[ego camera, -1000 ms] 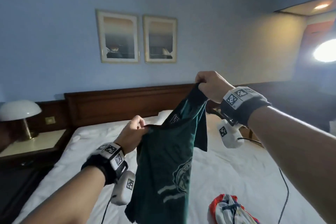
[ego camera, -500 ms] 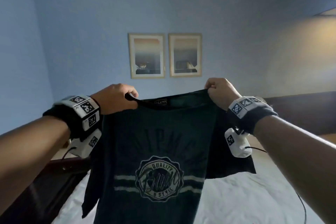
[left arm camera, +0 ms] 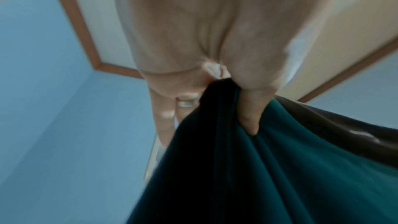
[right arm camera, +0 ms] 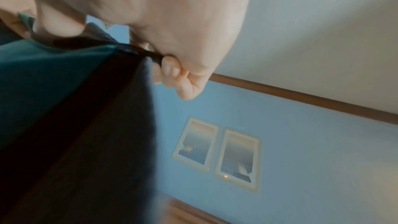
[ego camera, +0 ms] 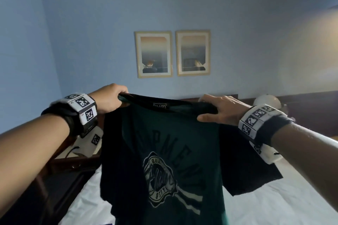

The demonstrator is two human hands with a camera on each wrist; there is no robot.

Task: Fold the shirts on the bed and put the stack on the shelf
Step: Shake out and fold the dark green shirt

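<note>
I hold a dark green T-shirt (ego camera: 164,148) with a pale round print up in the air above the bed. My left hand (ego camera: 119,97) grips its left shoulder beside the collar. My right hand (ego camera: 207,113) holds the right shoulder, fingers over the top edge and thumb underneath. In the left wrist view the left hand (left arm camera: 226,91) has green fabric (left arm camera: 269,168) bunched between thumb and fingers. In the right wrist view the right hand (right arm camera: 163,64) pinches the dark shoulder seam of the shirt (right arm camera: 64,108). The body and sleeves hang down freely.
The white bed (ego camera: 274,199) lies below the shirt, with a dark wooden headboard (ego camera: 301,107) behind. A nightstand (ego camera: 73,162) stands at the left and a white lamp (ego camera: 267,100) at the right. Two framed pictures (ego camera: 172,54) hang on the blue wall.
A second ago the shirt hung bunched between hands that were close together. They have moved apart and spread it out by the shoulders. The print now looks rippled as the fabric swings.
</note>
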